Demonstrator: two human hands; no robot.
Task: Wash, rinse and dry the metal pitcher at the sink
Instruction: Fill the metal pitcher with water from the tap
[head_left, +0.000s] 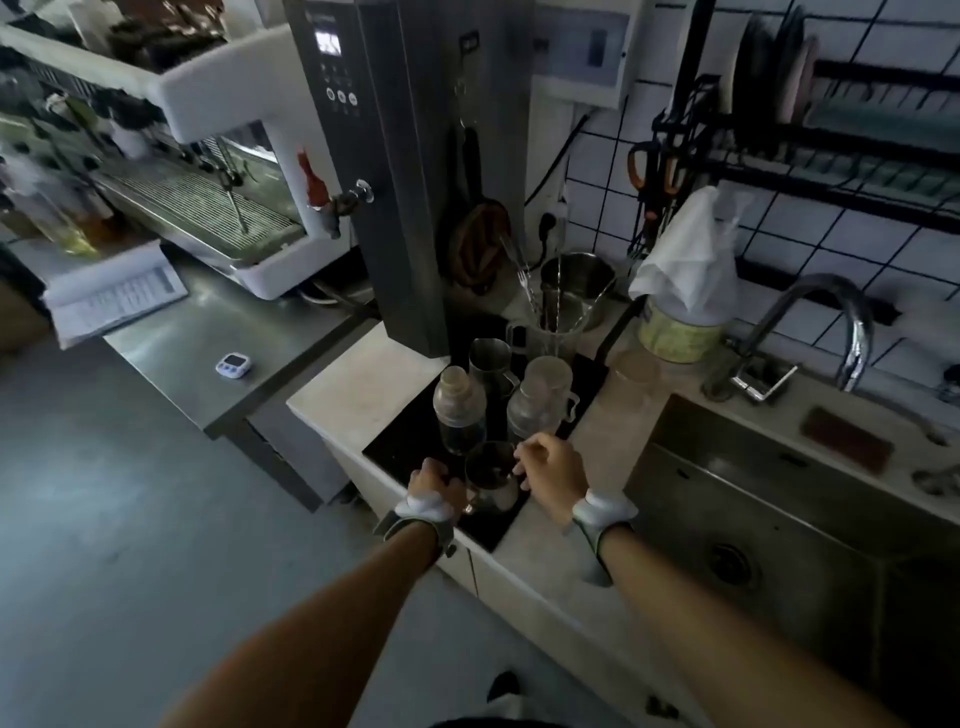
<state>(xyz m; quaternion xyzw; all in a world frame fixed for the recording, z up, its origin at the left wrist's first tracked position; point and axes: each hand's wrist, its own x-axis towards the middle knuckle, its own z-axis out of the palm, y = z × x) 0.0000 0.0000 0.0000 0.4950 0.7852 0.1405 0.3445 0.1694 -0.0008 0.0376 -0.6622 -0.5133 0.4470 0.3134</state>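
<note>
In the head view, the metal pitcher (489, 480) is seen standing on the near corner of a dark mat (410, 444), left of the sink (779, 499). The left hand (435, 486) is closed on the pitcher's left side, at its handle. The right hand (553, 467) is held at the pitcher's right rim with fingers curled; whether a grip is made cannot be told. A bottle (460, 410) and glass jar (537, 397) are set just behind the pitcher.

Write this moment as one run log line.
stage: pickup | left hand: on metal pitcher handle | right hand: at rim | pitcher: on black mat | sink: empty
</note>
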